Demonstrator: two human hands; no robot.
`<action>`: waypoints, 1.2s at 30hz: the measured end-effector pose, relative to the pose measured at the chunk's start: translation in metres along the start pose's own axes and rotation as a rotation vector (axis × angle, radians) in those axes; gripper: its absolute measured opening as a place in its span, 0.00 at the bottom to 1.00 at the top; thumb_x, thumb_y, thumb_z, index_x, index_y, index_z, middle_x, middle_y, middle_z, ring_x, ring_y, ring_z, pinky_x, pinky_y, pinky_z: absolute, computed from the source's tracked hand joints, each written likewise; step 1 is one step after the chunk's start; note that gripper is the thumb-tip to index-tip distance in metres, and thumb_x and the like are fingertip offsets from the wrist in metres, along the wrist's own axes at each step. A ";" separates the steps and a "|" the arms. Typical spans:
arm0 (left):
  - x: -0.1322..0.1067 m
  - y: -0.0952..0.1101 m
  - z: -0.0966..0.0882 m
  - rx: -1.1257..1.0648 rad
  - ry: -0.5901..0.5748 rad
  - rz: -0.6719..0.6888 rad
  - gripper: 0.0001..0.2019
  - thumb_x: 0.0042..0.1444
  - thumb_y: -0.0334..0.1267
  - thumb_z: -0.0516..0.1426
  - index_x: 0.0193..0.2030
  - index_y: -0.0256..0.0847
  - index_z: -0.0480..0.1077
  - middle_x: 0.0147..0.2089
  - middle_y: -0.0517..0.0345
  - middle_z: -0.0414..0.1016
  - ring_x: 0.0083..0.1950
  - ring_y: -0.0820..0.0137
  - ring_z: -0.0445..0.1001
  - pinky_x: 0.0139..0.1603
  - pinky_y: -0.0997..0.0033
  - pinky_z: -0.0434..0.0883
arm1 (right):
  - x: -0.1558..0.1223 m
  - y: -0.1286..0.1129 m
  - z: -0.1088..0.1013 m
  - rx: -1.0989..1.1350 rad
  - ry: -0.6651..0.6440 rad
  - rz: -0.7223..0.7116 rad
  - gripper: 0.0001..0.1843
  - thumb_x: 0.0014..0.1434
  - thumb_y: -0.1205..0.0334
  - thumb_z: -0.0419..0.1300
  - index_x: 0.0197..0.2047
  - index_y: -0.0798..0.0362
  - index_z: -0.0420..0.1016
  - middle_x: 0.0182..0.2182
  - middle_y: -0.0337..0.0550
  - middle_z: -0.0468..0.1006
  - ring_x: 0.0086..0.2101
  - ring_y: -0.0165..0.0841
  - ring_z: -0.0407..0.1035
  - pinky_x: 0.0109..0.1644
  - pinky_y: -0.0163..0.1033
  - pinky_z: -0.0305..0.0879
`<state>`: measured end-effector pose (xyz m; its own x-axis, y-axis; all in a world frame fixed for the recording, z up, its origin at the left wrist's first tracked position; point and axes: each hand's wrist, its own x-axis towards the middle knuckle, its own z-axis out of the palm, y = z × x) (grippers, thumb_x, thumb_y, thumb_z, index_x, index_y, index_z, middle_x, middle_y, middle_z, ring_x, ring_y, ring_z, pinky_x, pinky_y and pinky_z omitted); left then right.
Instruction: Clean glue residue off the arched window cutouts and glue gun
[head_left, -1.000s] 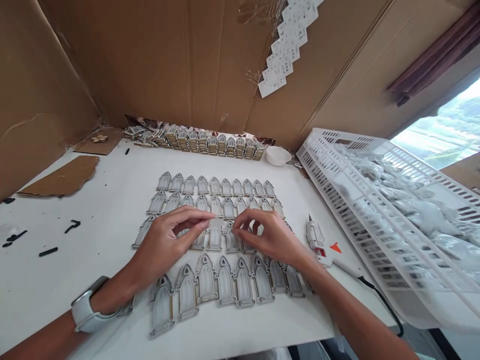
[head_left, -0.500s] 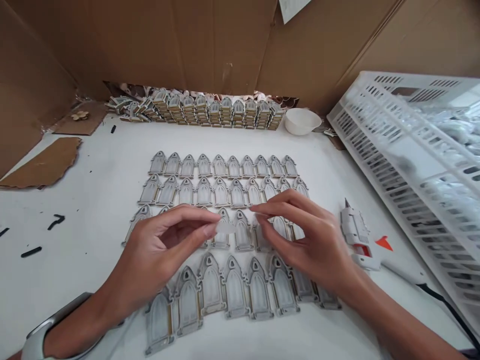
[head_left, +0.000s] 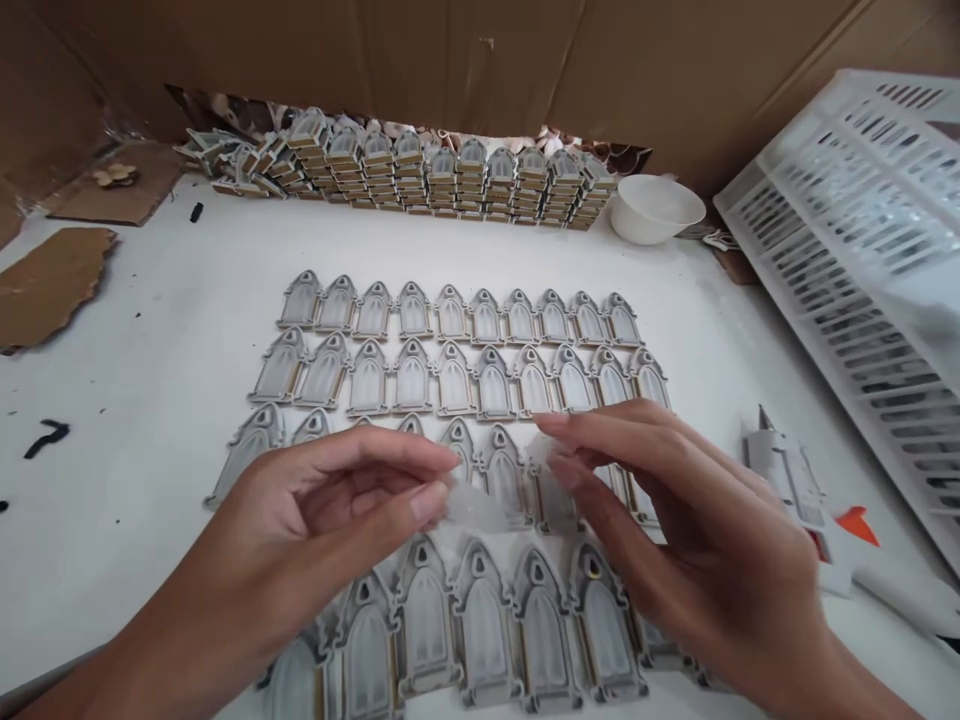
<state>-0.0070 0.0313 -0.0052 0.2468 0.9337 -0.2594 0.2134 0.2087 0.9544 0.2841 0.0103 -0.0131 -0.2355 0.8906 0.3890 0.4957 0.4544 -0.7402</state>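
Between its thumb and forefinger my left hand [head_left: 337, 510] pinches a small translucent plastic piece [head_left: 476, 508], whose free end points right. My right hand [head_left: 690, 530] is closed in a loose pinch a short way to the right; a pale blur shows at its fingertips, too faint to name. Both hands hover over rows of grey arched window-shaped pieces [head_left: 484, 620] with pale panes, laid out on the white table [head_left: 150, 400]. The hands hide parts of the two nearer rows.
Stacks of similar arched pieces [head_left: 472, 180] line the back below a cardboard wall [head_left: 300, 50]. A white bowl [head_left: 656, 210] stands beside them. At the right are a glue gun [head_left: 784, 465] and a white slatted crate [head_left: 825, 220]. Torn cardboard [head_left: 52, 285] lies at left.
The view has moved closer to the table, so hands and pieces look larger. More of the translucent piece shows beyond my left fingertips. Both hands keep their pinched pose.
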 end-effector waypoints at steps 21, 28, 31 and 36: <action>-0.008 -0.003 0.005 -0.111 -0.038 -0.097 0.11 0.61 0.49 0.80 0.48 0.58 0.90 0.43 0.63 0.94 0.45 0.62 0.96 0.43 0.78 0.91 | 0.010 -0.015 0.000 0.345 -0.162 0.265 0.04 0.72 0.59 0.79 0.43 0.40 0.92 0.37 0.38 0.89 0.35 0.34 0.85 0.34 0.39 0.82; -0.011 -0.007 0.004 -0.144 -0.043 -0.124 0.14 0.59 0.49 0.81 0.49 0.58 0.89 0.40 0.61 0.93 0.42 0.60 0.95 0.41 0.75 0.92 | 0.010 -0.013 -0.003 0.473 -0.260 0.428 0.06 0.71 0.56 0.79 0.39 0.40 0.92 0.35 0.38 0.88 0.34 0.34 0.82 0.31 0.37 0.75; -0.014 -0.008 0.004 -0.171 -0.066 -0.110 0.16 0.54 0.46 0.84 0.48 0.58 0.89 0.40 0.62 0.93 0.38 0.62 0.94 0.35 0.78 0.90 | 0.010 -0.011 -0.004 0.549 -0.294 0.510 0.08 0.69 0.52 0.81 0.38 0.40 0.92 0.35 0.40 0.86 0.32 0.34 0.78 0.28 0.37 0.71; -0.015 -0.004 0.007 -0.125 -0.026 -0.014 0.14 0.53 0.47 0.84 0.44 0.62 0.91 0.44 0.64 0.94 0.40 0.63 0.94 0.40 0.77 0.91 | 0.010 -0.011 -0.003 0.670 -0.369 0.586 0.06 0.67 0.54 0.81 0.38 0.41 0.93 0.36 0.40 0.86 0.33 0.33 0.77 0.30 0.37 0.69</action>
<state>-0.0054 0.0149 -0.0066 0.2696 0.9228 -0.2752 0.0983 0.2579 0.9612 0.2792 0.0144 0.0006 -0.4069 0.8773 -0.2546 0.0645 -0.2505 -0.9660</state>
